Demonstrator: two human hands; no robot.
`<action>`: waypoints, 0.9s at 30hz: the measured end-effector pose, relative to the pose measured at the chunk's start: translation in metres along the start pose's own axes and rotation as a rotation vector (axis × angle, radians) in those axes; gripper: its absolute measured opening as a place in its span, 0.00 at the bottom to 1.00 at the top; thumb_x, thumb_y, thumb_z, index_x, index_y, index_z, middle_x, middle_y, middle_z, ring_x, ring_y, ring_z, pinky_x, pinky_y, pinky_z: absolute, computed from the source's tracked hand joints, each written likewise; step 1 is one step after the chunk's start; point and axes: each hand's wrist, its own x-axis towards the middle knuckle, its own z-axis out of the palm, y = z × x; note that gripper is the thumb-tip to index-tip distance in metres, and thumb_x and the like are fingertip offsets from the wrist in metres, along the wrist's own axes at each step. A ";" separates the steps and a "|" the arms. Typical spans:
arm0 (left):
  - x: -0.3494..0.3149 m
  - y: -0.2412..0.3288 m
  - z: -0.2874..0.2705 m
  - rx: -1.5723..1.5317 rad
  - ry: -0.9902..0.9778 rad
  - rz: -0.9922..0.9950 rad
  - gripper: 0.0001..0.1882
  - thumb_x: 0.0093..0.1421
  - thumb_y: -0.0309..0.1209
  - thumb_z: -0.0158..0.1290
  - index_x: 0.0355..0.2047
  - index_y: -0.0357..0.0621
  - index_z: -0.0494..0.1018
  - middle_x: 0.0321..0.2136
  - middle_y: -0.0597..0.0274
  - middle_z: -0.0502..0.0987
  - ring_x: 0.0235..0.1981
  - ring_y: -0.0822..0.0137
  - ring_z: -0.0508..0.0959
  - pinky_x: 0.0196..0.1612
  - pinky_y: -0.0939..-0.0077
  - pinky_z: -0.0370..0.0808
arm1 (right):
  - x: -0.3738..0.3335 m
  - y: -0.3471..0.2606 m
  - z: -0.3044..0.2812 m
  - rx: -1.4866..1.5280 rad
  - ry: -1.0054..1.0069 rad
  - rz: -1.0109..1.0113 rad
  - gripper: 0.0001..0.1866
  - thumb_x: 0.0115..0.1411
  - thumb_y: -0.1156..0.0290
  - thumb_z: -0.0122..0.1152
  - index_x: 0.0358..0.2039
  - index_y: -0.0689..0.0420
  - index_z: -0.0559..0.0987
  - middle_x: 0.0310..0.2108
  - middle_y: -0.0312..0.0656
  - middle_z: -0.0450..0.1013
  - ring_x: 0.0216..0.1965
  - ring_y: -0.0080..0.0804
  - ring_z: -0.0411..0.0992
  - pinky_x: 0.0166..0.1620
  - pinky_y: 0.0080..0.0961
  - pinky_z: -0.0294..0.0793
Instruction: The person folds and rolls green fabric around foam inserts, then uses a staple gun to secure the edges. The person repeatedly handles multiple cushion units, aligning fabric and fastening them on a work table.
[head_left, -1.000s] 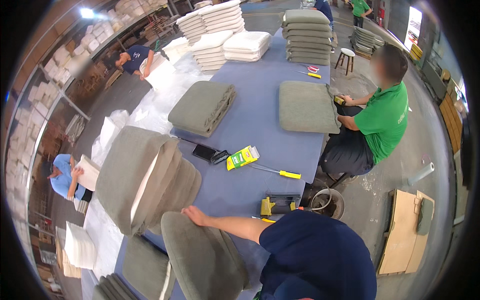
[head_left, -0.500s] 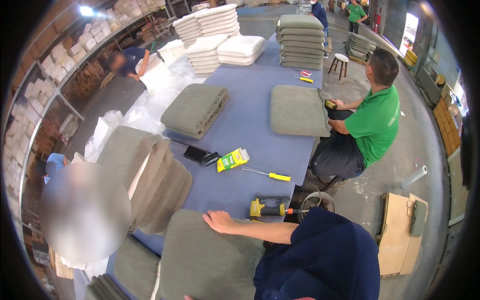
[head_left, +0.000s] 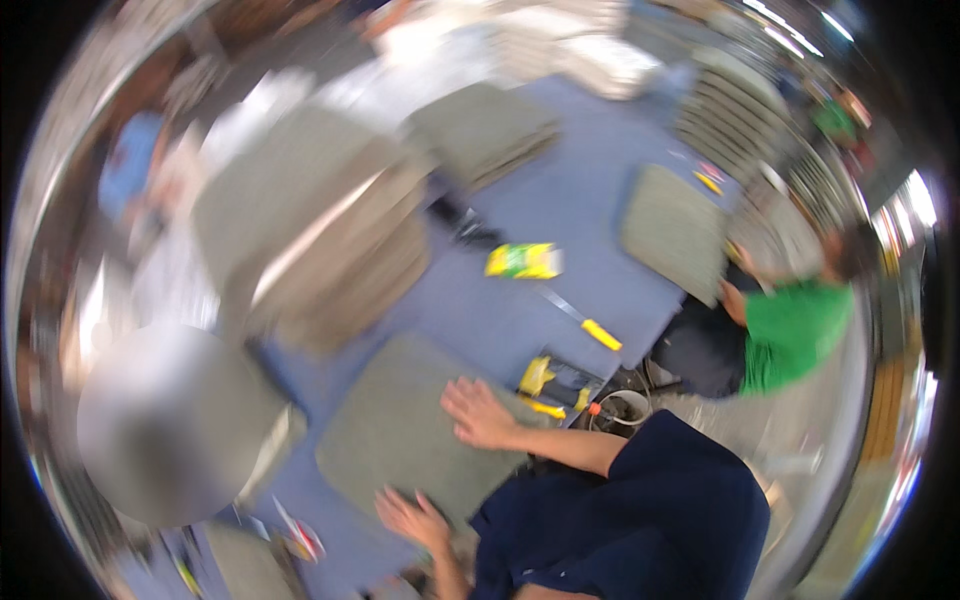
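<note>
A square olive-grey cushion (head_left: 380,420) lies on the blue-covered table before me. My right hand (head_left: 480,415) rests on its top, fingers spread. Nearer the lower edge of the view, my left hand (head_left: 412,518) lies at the cushion's near side with its fingers apart. Neither hand holds anything. Just beyond my right forearm are a yellow-and-black nail gun (head_left: 537,376) and a tool with a yellow handle (head_left: 543,408). The picture is smeared by motion, so fine detail on the cushion is lost.
A tall cushion stack (head_left: 350,270) stands at left. Beyond are a yellow-green box (head_left: 524,261), a thin yellow-handled tool (head_left: 600,334) and another cushion stack (head_left: 480,130). Red-handled scissors (head_left: 305,540) lie lower left. A co-worker in green (head_left: 795,335) sits at right with a cushion (head_left: 675,225).
The whole view has swung and tilted. My left hand, barely visible before at the lower edge, now shows fully. My right hand has moved from the cushion's far edge to nearer its right side.
</note>
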 end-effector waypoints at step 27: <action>0.334 -0.022 0.095 0.055 -0.238 0.054 0.32 0.75 0.44 0.39 0.76 0.49 0.59 0.76 0.43 0.55 0.77 0.42 0.54 0.76 0.36 0.49 | 0.325 -0.068 0.118 -0.009 -0.146 -0.226 0.19 0.68 0.66 0.56 0.57 0.55 0.79 0.48 0.40 0.78 0.53 0.42 0.75 0.56 0.47 0.74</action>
